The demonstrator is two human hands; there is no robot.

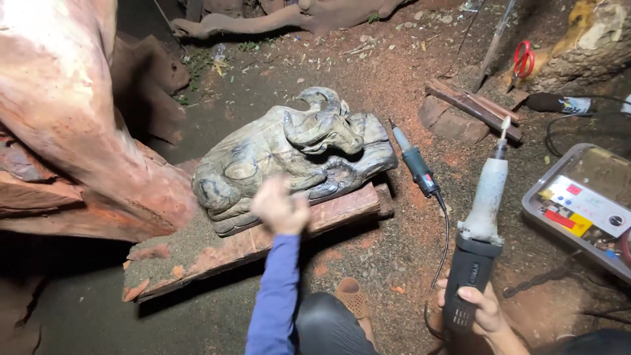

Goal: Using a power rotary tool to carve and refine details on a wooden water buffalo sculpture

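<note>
Head view: right hand (478, 309) wraps fingers tight round black body of die grinder (483, 227), bit pointing up, away from carving. Risk: dangling cord snags, or dusty barrel slips in one-handed hold. Left hand (279, 209) blurred, rests at front edge of buffalo carving (296, 154); grip unclear. Carving sits on plank (217, 253), well left of grinder.

I have one view only, from the camera worn on the person's head. It looks steeply down and forward onto the dirt floor (368, 72) in front of the seated person, close enough that both forearms enter from the bottom edge. The wooden buffalo carving (289, 151) sits near the frame's centre, with a large reddish trunk (66, 112) filling the left side. No second view shares the scene.
</note>
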